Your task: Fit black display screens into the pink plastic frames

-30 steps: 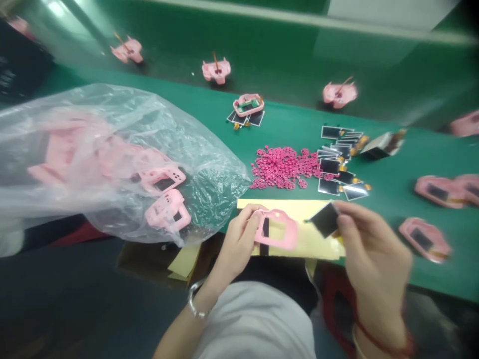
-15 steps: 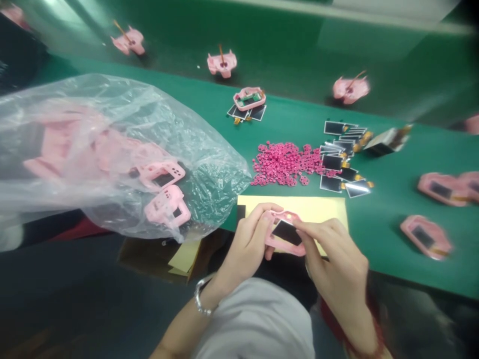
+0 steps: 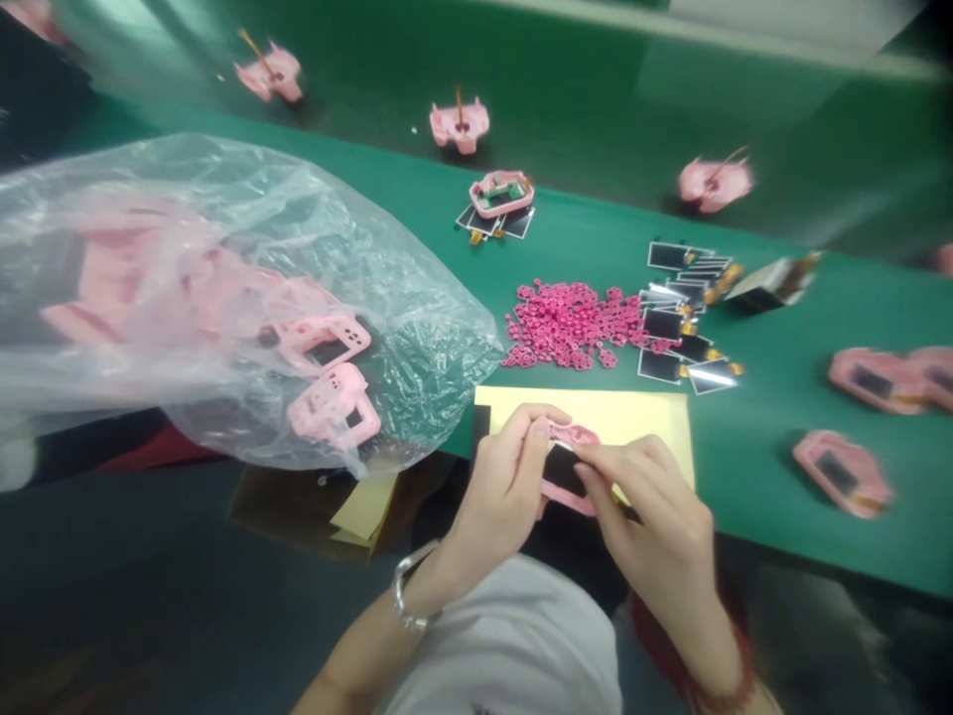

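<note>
Head view: left hand point(image 3: 500, 487) grips the pink handheld-console shell point(image 3: 564, 467) by its left end, fingers curled over the top edge, thumb side underneath. Right hand point(image 3: 655, 526) pinches the shell's right side, fingertips point(image 3: 588, 459) pressed on the dark screen panel point(image 3: 560, 465) sitting in the shell's window. The shell sits between both hands, right at the near edge of the bench, over a yellow sheet point(image 3: 632, 422). The surface is a green mat point(image 3: 766, 417). At 12 o'clock from the shell is a pile of small magenta rings point(image 3: 573, 325); at 1 o'clock a loose fan of LCD panels point(image 3: 674, 323) with a small carton point(image 3: 770, 281) beyond. At 3 o'clock lies a finished pink unit point(image 3: 840, 473), two more further right point(image 3: 879, 377), blurred. At 9–10 o'clock a clear plastic bag point(image 3: 223, 288) of pink shells spills over the bench edge, close to the left hand. Further out at 12 is a shell on a few panels point(image 3: 500, 194), then a green strip point(image 3: 566, 89) carrying spaced pink units point(image 3: 460, 123). Open mat lies to the right of the yellow sheet, between it and the finished unit. The bench edge runs just under the hands; below it the view is dark and the detail cannot be told.
</note>
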Tool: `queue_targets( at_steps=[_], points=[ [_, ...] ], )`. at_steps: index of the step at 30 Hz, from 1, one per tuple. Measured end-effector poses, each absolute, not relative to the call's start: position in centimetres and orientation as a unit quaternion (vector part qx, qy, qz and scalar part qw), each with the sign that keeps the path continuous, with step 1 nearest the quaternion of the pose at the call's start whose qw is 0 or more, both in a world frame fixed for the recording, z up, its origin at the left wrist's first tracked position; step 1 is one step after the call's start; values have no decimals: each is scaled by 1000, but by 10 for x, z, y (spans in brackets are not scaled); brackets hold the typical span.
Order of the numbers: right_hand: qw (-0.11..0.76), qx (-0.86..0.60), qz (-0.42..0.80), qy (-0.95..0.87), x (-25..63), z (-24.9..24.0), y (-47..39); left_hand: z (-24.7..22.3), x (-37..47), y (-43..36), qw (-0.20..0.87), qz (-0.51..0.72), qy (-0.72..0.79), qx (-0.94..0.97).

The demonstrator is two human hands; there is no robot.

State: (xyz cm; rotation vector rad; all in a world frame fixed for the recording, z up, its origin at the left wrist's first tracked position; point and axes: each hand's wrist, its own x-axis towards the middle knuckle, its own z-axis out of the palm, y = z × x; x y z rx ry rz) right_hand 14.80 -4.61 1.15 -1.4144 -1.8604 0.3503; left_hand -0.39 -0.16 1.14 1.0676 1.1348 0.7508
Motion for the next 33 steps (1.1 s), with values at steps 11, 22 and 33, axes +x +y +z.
queue_targets(
  at_steps=[11,22,33],
  points=[
    [476,-652,419,-415,126,-4,-49,8,2,-3,608,413,512,444],
    [487,-683,457,-297,107,6,-55,8,0,-15,563,431,535,459],
    [533,-665,410,-324,102,-4,-42,5,-3,-22,633,418,471,451]
  ],
)
